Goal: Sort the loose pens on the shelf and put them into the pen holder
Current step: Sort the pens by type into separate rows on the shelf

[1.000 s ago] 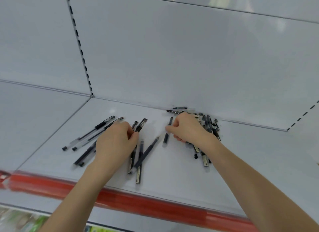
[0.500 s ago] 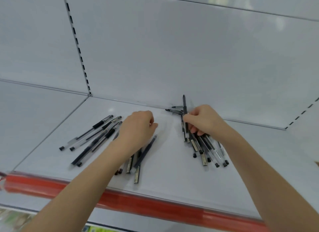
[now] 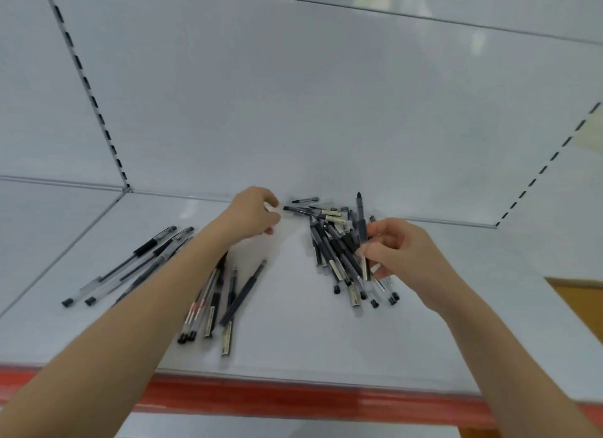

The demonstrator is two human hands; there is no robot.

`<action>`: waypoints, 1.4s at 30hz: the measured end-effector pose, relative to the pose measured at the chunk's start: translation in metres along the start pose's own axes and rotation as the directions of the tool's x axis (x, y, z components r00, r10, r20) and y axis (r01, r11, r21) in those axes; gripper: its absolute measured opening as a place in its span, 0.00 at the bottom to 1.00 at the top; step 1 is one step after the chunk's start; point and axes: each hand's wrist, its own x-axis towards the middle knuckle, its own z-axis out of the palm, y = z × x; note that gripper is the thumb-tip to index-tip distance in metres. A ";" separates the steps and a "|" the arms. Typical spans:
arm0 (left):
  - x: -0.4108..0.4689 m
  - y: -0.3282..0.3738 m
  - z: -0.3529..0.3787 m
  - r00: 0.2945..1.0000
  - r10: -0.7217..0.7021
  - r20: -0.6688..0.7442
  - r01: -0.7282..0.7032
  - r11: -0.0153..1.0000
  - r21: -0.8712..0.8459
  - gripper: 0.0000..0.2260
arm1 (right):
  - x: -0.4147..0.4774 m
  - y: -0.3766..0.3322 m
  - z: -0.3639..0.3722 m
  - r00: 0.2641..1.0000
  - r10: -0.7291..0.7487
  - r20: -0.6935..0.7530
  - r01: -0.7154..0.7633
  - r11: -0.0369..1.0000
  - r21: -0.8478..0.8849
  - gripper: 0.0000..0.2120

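Black and clear pens lie in three groups on the white shelf (image 3: 293,339): a left group (image 3: 143,261), a middle group (image 3: 228,300) partly under my left forearm, and a crossed pile at the right (image 3: 332,258). My right hand (image 3: 401,255) pinches one dark pen (image 3: 360,215) and holds it nearly upright over the right pile. My left hand (image 3: 253,214) is at the back of the shelf, fingers curled, fingertips just short of the tip of a pen (image 3: 310,212) lying along the back wall. I see nothing held in it. No pen holder is in view.
A red strip (image 3: 261,395) runs along the shelf's front edge. The white back panel (image 3: 326,111) stands right behind the pens, with slotted uprights at left (image 3: 94,101) and right (image 3: 548,163). A brown surface (image 3: 577,304) shows beyond the shelf at right.
My left hand has left the middle group and reached back towards the pens by the wall. My right hand has drawn slightly right, still holding the upright pen.
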 end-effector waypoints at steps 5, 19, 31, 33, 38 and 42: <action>-0.028 0.013 -0.011 0.999 -0.028 0.031 0.041 0.803 -0.595 0.12 | -0.010 -0.015 0.015 0.999 -0.039 0.037 0.038 0.999 0.026 0.08; -0.068 0.026 -0.018 0.997 -0.015 -0.082 -0.070 0.382 -0.921 0.02 | -0.039 -0.031 0.051 0.959 -0.275 0.067 0.278 0.959 -0.053 0.07; -0.078 0.026 -0.014 0.984 0.162 -0.074 -0.150 0.529 -0.835 0.08 | -0.039 -0.042 0.038 0.964 -0.265 -0.029 0.267 0.963 0.042 0.06; -0.079 0.026 -0.015 0.984 0.154 -0.086 -0.154 0.522 -0.839 0.07 | -0.040 -0.040 0.039 0.963 -0.269 -0.016 0.269 0.963 0.027 0.06; -0.079 0.028 -0.015 0.989 0.091 -0.119 -0.147 0.439 -0.887 0.04 | -0.041 -0.038 0.040 0.969 -0.245 0.036 0.245 0.970 0.000 0.06; -0.078 0.028 -0.015 0.984 0.084 -0.154 -0.176 0.438 -0.882 0.02 | -0.043 -0.041 0.038 0.974 -0.200 0.106 0.198 0.980 0.025 0.07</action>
